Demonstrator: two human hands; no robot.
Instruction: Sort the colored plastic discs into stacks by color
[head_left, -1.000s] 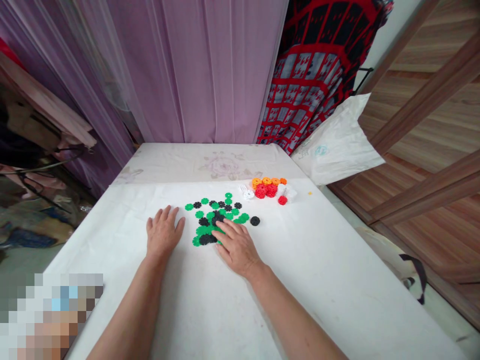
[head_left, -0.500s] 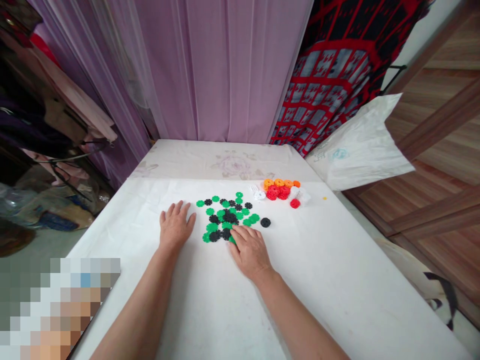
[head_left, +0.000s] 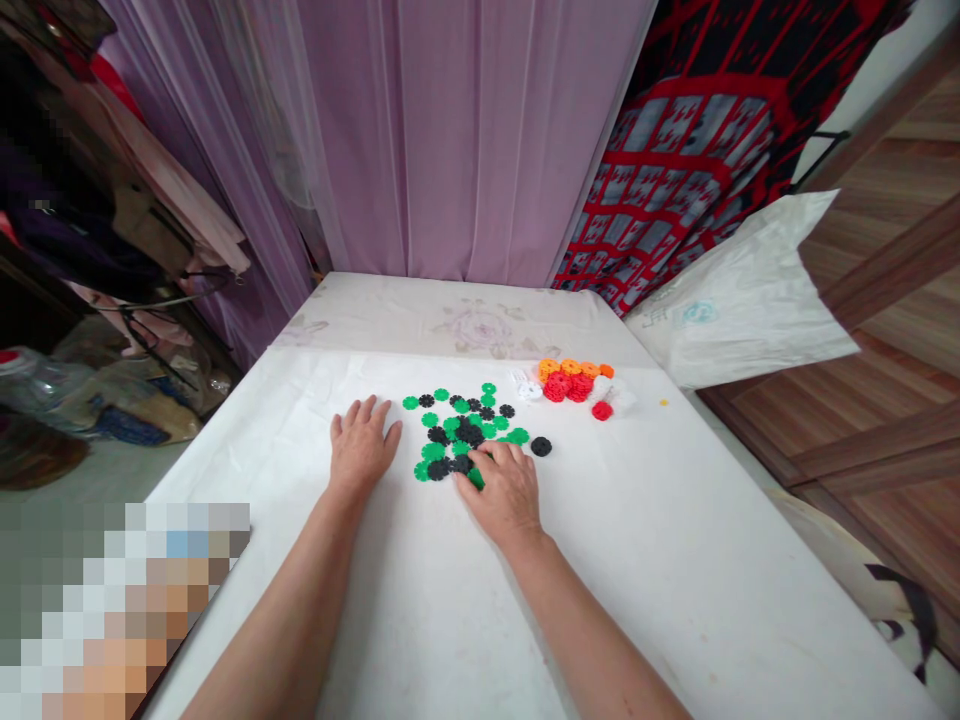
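Green and black notched plastic discs (head_left: 470, 432) lie in a loose, partly overlapping spread on the white tabletop. To their left, my left hand (head_left: 361, 445) rests flat with its fingers spread, touching none of them. My right hand (head_left: 506, 495) is at the near right edge of the spread. Its thumb and curled fingers close around a green disc (head_left: 478, 474), which shows between thumb and index finger. A single black disc (head_left: 541, 447) lies just beyond that hand, to the right.
Farther right stand grouped orange discs (head_left: 570, 368), red discs (head_left: 568, 387) and white discs (head_left: 531, 391). A small yellow piece (head_left: 664, 402) lies near the right edge. A white plastic bag (head_left: 750, 300) hangs beside the table (head_left: 637, 560). Purple curtains (head_left: 465, 140) are behind.
The view has shifted slightly, so everything sits a little farther right. My right thumb and fingers have drawn around the green disc at the near edge. My left hand stays flat.
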